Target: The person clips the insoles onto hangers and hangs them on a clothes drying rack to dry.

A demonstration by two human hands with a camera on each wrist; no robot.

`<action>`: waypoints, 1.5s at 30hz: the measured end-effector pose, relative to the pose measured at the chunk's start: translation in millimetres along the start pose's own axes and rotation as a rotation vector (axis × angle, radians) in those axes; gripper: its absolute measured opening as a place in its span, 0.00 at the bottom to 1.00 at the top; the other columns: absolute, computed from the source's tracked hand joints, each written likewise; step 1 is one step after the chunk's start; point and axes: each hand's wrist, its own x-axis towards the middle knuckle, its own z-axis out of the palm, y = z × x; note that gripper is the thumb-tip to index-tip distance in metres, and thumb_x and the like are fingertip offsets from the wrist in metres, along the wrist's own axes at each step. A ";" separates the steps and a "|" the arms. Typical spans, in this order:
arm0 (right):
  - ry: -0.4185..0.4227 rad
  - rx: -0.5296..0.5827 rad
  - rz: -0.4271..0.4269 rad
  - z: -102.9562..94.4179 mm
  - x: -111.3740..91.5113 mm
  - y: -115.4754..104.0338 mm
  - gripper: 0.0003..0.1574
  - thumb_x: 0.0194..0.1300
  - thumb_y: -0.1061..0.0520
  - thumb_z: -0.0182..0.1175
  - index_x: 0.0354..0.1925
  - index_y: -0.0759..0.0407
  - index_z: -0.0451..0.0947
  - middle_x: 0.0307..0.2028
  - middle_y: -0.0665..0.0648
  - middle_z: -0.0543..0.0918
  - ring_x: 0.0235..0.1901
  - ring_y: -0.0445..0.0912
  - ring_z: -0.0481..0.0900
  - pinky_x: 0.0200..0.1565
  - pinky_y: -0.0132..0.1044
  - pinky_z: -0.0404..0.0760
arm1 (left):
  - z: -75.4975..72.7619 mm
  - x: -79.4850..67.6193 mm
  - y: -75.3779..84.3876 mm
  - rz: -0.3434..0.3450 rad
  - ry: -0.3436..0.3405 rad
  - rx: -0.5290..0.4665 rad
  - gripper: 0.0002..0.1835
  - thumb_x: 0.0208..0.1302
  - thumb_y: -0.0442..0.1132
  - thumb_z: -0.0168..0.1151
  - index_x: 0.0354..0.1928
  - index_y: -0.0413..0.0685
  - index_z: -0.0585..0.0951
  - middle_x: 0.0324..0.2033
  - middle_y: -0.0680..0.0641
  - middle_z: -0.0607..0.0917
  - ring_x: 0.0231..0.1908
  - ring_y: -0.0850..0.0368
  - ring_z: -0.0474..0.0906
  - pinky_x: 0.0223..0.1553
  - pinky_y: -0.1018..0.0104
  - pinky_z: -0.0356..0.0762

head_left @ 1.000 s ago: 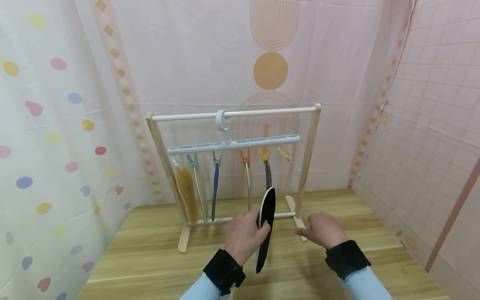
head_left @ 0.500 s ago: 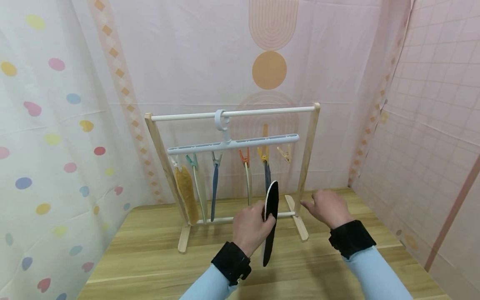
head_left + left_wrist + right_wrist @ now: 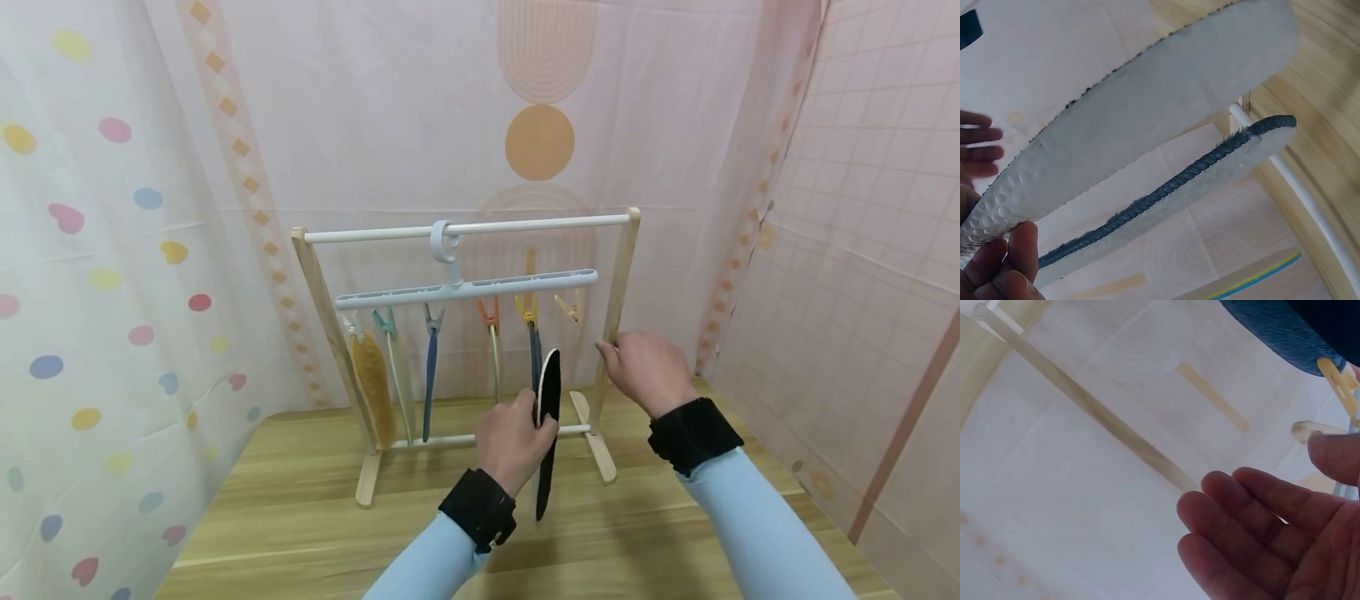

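My left hand pinches an insole with a black top and a whitish underside, held upright in front of the rack. In the left wrist view its pale underside fills the upper part, the fingers gripping its dimpled end. My right hand is raised by the rack's right post, fingers loosely bent and holding nothing. Near it, a beige clip hangs with nothing in it from the light-blue hanger. Left of that, a yellow clip holds a dark blue insole.
Several more insoles hang from the hanger, among them a mustard furry one and a blue one. A wooden rack with a white top rod stands on the wooden table. Printed curtains surround it.
The left hand has moved up and slightly right with the insole, towards the hanger. The right hand has risen from near the rack's foot to beside its right post.
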 end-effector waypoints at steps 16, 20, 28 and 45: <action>0.120 -0.081 0.059 -9.0 36.9 -35.2 0.40 0.60 0.29 0.46 0.07 0.56 0.59 0.08 0.49 0.53 0.07 0.44 0.57 0.09 0.35 0.55 | 6.8 11.6 5.5 -0.056 -0.033 0.078 0.11 0.52 0.44 0.62 0.21 0.51 0.71 0.09 0.58 0.67 0.09 0.65 0.61 0.10 0.70 0.56; 0.134 -0.098 0.104 -5.9 42.8 -41.7 0.42 0.59 0.27 0.44 0.05 0.54 0.54 0.08 0.48 0.51 0.07 0.43 0.54 0.09 0.35 0.53 | 8.8 12.8 5.2 -0.053 -0.047 0.114 0.12 0.52 0.45 0.62 0.20 0.52 0.70 0.09 0.58 0.67 0.08 0.64 0.61 0.10 0.69 0.56; 0.195 -0.057 0.192 -0.2 49.1 -47.5 0.43 0.53 0.25 0.50 0.05 0.55 0.55 0.08 0.49 0.51 0.07 0.43 0.52 0.09 0.35 0.51 | 9.6 14.9 5.9 -0.054 -0.067 0.145 0.14 0.51 0.45 0.61 0.17 0.54 0.66 0.08 0.57 0.66 0.09 0.61 0.62 0.10 0.66 0.56; 0.188 -0.068 0.152 -5.0 55.2 -55.0 0.41 0.61 0.32 0.48 0.04 0.55 0.55 0.07 0.49 0.52 0.06 0.43 0.53 0.09 0.34 0.51 | 9.0 18.8 9.3 -0.011 -0.035 0.205 0.14 0.52 0.46 0.62 0.18 0.52 0.69 0.08 0.56 0.65 0.08 0.62 0.61 0.09 0.67 0.55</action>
